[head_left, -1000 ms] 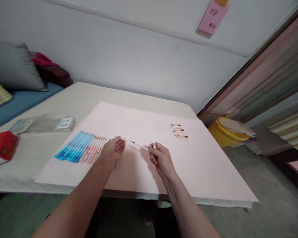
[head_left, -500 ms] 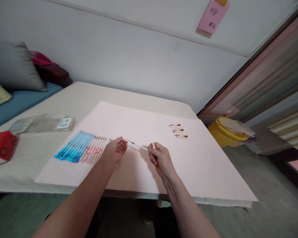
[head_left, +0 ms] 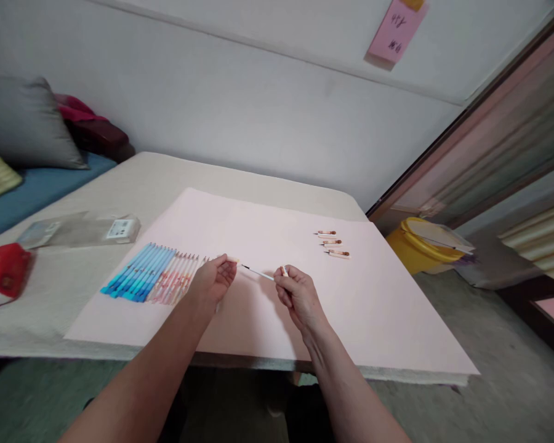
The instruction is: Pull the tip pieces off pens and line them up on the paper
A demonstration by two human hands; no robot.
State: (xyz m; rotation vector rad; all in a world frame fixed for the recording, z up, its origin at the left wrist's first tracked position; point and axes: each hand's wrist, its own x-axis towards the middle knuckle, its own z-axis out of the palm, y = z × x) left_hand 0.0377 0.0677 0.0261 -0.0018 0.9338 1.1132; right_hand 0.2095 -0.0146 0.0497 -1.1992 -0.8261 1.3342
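Note:
My left hand [head_left: 215, 277] pinches a slim cream pen barrel [head_left: 231, 259] between thumb and fingertips. In my right hand [head_left: 296, 289] is a thin white pen refill [head_left: 264, 274] with a dark end that points left at the barrel; a narrow gap separates the two. A small pale piece [head_left: 284, 271] also sticks up from the right fingers; its kind is unclear. Left of my hands lie a row of blue pens [head_left: 141, 271] and a row of pink and cream pens [head_left: 178, 274], partly behind my left wrist. Several short brown-and-cream pen parts [head_left: 336, 253] rest at the right.
A pink sheet [head_left: 373, 307] covers much of the cloth-topped table [head_left: 166, 166]. On the left are a clear plastic wrapper [head_left: 80, 231] and a red packet [head_left: 4, 274]. A yellow bucket [head_left: 409, 246] stands on the floor beyond the right edge, with a wall [head_left: 240, 104] behind.
Almost nothing differs. The refill and barrel have shifted very slightly, with both hands keeping their grip.

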